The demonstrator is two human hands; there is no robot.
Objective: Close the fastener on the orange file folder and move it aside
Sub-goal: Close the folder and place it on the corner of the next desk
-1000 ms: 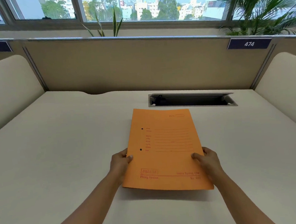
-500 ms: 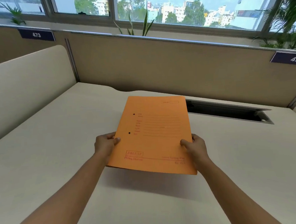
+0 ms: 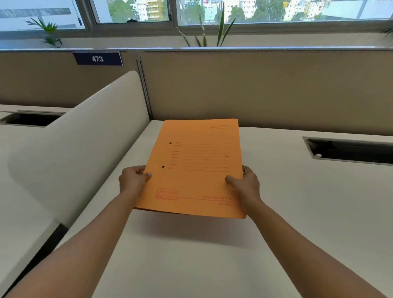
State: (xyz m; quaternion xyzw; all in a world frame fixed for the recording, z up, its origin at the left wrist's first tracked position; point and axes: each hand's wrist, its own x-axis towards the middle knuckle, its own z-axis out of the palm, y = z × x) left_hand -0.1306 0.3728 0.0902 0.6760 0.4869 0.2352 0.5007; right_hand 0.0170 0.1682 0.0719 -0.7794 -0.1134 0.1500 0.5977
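- Two bare forearms reach forward from the bottom corners over the pale desk (image 3: 175, 265), one on each side.
- The left hand (image 3: 133, 180) pinches the left edge of the orange file folder (image 3: 196, 169) — thumb on the cover, the other fingers curled underneath.
- The right hand (image 3: 247, 185) grips the right edge low down in the same way, thumb pressed on top.
- The folder is shut, front cover up with red print and two small dark holes near its left edge; it is held clear of the desk, near end raised, with its shadow on the surface below.
- Right of the folder lies a dark cable slot (image 3: 356, 150) set in the desk.
- To the left stands a curved white divider (image 3: 80, 142) — past it, a neighbouring desk.
- Behind runs a tan partition (image 3: 267, 87) bearing a blue label (image 3: 98, 59) reading 473.
- Farthest off, plants (image 3: 207, 33) and a window onto city buildings.
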